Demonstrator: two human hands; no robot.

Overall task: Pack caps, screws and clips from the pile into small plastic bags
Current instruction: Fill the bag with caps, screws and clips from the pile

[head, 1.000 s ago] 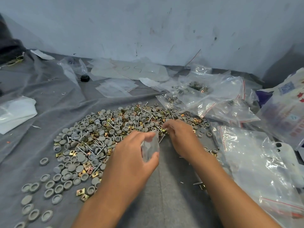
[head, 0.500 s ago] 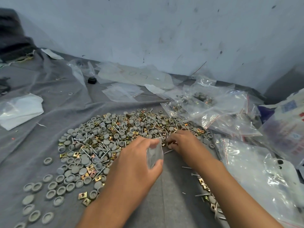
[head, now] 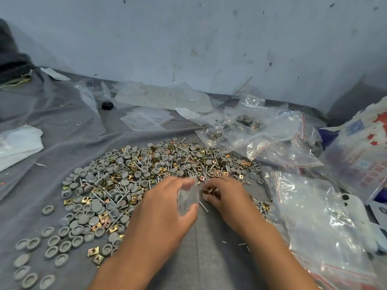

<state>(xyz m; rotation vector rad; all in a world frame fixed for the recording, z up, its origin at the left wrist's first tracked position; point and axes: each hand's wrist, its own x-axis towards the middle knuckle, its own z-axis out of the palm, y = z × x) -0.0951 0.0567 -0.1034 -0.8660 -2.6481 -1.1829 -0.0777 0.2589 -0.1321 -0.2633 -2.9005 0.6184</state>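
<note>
Left hand (head: 165,208) pinches small clear bag (head: 187,195) between thumb and fingers, near pile (head: 146,174) edge on grey cloth (head: 62,132). Right hand (head: 227,197) curls around several brass clips (head: 209,191) just beside bag.

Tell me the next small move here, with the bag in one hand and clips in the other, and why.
Probably bring the right hand across and drop its gold-coloured square metal clips into the small clear plastic bag. The left hand holds that bag upright between thumb and fingers, right beside the clips, and the bag looks empty.
</note>
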